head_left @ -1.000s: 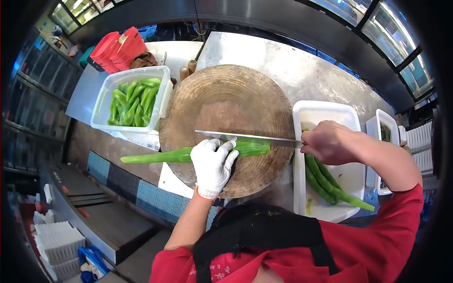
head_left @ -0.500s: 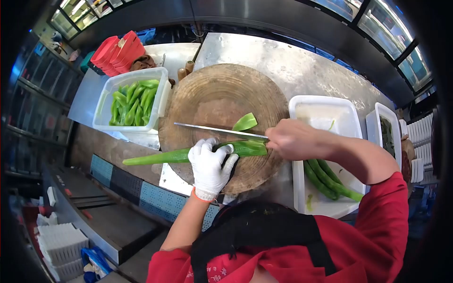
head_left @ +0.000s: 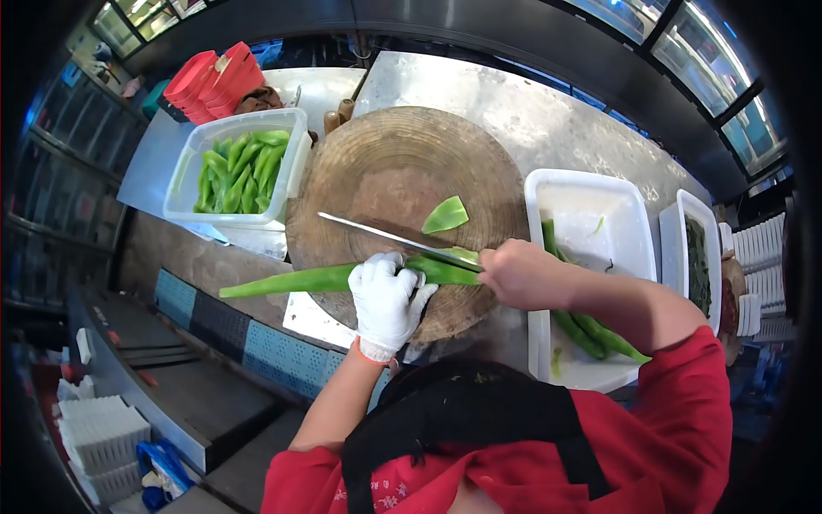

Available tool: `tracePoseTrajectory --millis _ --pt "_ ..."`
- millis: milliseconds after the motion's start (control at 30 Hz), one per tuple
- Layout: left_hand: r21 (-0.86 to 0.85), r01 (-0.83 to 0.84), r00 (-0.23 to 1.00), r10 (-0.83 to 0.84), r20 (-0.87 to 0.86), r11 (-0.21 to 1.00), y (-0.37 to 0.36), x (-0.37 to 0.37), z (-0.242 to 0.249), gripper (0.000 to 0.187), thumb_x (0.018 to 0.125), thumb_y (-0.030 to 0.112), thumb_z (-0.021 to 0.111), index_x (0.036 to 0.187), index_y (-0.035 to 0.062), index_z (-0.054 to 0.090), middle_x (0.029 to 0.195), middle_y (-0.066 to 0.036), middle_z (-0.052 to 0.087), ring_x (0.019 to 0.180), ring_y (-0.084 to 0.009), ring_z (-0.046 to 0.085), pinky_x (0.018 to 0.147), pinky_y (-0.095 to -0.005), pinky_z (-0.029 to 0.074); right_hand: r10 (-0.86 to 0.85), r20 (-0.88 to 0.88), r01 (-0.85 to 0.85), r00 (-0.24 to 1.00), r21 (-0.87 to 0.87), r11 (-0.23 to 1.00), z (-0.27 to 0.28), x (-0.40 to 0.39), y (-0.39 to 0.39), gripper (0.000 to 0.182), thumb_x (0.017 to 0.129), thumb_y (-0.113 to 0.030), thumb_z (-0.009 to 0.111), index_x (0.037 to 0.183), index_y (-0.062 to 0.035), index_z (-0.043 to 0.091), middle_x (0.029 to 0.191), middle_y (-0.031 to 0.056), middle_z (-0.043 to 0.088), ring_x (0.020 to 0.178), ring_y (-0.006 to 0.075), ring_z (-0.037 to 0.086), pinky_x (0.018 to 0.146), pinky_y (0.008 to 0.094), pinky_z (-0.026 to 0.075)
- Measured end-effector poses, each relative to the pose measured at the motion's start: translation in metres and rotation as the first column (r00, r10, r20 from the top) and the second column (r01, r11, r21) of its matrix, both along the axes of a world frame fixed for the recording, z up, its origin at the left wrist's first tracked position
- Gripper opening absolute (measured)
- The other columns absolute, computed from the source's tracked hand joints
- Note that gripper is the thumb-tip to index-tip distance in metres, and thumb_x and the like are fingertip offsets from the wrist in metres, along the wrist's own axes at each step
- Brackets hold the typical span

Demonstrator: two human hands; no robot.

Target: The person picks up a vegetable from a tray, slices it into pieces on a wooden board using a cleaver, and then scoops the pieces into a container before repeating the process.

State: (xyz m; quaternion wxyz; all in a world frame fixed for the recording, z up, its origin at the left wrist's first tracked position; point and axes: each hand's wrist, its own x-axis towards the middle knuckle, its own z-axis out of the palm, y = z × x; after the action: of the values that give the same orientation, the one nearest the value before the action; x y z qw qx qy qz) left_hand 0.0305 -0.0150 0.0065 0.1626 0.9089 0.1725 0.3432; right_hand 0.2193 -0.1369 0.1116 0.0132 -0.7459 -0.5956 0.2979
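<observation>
A long green pepper (head_left: 295,281) lies across the near part of a round wooden chopping block (head_left: 385,154), its thin end reaching past the block's left edge. My left hand (head_left: 383,300), in a white glove, presses it down with bent fingers. My right hand (head_left: 524,272) is bare and closed round the handle of a knife (head_left: 377,230); the handle itself is hidden. The blade, pointing left, rests at the pepper's wide end, just beyond my gloved fingers. A cut pepper piece (head_left: 446,215) lies on the block behind the blade.
At left stands a clear plastic tub (head_left: 175,193) of cut green pieces, with red baskets (head_left: 214,83) behind. At right, a white tub (head_left: 591,180) holds several whole peppers (head_left: 591,334), beside another white tub (head_left: 672,240) of dark greens.
The knife has come down and toward me, from behind the pepper onto its wide end. My right hand has moved slightly nearer. My left hand still holds the pepper in place.
</observation>
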Motion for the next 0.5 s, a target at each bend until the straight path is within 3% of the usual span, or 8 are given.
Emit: tracePoseTrajectory --millis 67,133,167,200,300,467,500 --pt "0.015 0.043 0.998 -0.042 -0.057 0.999 0.000 -0.011 -0.002 0.034 0.062 0.022 0.088 0.085 0.0122 0.066 0.098 -0.009 0.060 0.093 -0.0316 0.058 0.081 -0.0454 0.041 0.041 -0.012 -0.040 0.999 0.061 0.997 -0.008 0.001 0.000 0.022 0.094 -0.016 0.059 0.086 0.0041 0.064 0.084 0.0268 0.066 0.084 0.0446 0.066 0.076 0.0512 0.051" --pt "-0.007 0.111 0.985 -0.111 -0.130 0.994 0.002 -0.022 0.012 0.044 0.064 0.021 0.087 0.102 0.0125 0.068 0.101 -0.010 0.060 0.095 -0.0325 0.058 0.084 -0.0458 0.041 0.007 -0.055 -0.005 0.998 0.042 0.999 -0.003 0.008 0.004 0.025 0.094 -0.021 0.063 0.086 0.0029 0.062 0.076 0.0274 0.064 0.080 0.0474 0.064 0.074 0.0526 0.052" --pt "0.020 0.076 0.979 -0.071 -0.191 0.997 0.005 -0.027 0.028 0.056 0.067 0.022 0.085 0.118 0.0132 0.064 0.105 -0.009 0.061 0.099 -0.0323 0.058 0.089 -0.0459 0.041 0.024 -0.092 -0.014 0.996 0.101 0.995 -0.009 0.017 0.002 0.025 0.093 -0.020 0.063 0.085 0.0031 0.061 0.076 0.0271 0.063 0.079 0.0476 0.063 0.074 0.0533 0.050" --pt "0.086 0.057 0.969 -0.034 -0.246 0.995 0.013 -0.032 0.029 0.056 0.071 0.023 0.082 0.123 0.0133 0.062 0.110 -0.008 0.063 0.103 -0.0309 0.058 0.091 -0.0457 0.040 0.026 -0.096 -0.016 0.995 0.104 0.994 -0.006 0.021 -0.001 0.025 0.093 -0.020 0.063 0.085 0.0031 0.061 0.076 0.0271 0.063 0.079 0.0476 0.063 0.074 0.0533 0.050" --pt "0.073 0.120 0.932 -0.087 -0.353 0.990 0.024 -0.036 0.015 0.056 0.073 0.020 0.080 0.125 0.0135 0.062 0.113 -0.006 0.063 0.105 -0.0292 0.058 0.092 -0.0457 0.040 0.060 -0.073 -0.047 0.995 0.170 0.984 0.012 0.024 -0.009 0.026 0.094 -0.021 0.063 0.082 0.0023 0.059 0.073 0.0262 0.062 0.077 0.0470 0.062 0.070 0.0535 0.049" --pt "0.137 0.123 0.977 -0.095 -0.191 0.983 0.033 -0.008 0.005 0.058 0.073 0.019 0.079 0.128 0.0144 0.060 0.111 -0.005 0.061 0.101 -0.0268 0.058 0.091 -0.0439 0.040 -0.061 -0.091 0.074 0.994 0.142 0.987 0.030 0.027 -0.025 0.028 0.095 -0.021 0.062 0.080 0.0007 0.056 0.067 0.0236 0.059 0.071 0.0463 0.061 0.067 0.0521 0.047" --pt "0.130 0.096 0.981 -0.071 -0.183 0.987 0.029 -0.005 0.008 0.056 0.069 0.021 0.084 0.120 0.0137 0.064 0.109 -0.006 0.064 0.100 -0.0295 0.059 0.091 -0.0441 0.041 -0.065 -0.083 0.077 0.994 0.144 0.987 0.032 0.026 -0.028 0.028 0.095 -0.021 0.062 0.080 0.0007 0.056 0.067 0.0236 0.059 0.071 0.0463 0.061 0.067 0.0521 0.047"
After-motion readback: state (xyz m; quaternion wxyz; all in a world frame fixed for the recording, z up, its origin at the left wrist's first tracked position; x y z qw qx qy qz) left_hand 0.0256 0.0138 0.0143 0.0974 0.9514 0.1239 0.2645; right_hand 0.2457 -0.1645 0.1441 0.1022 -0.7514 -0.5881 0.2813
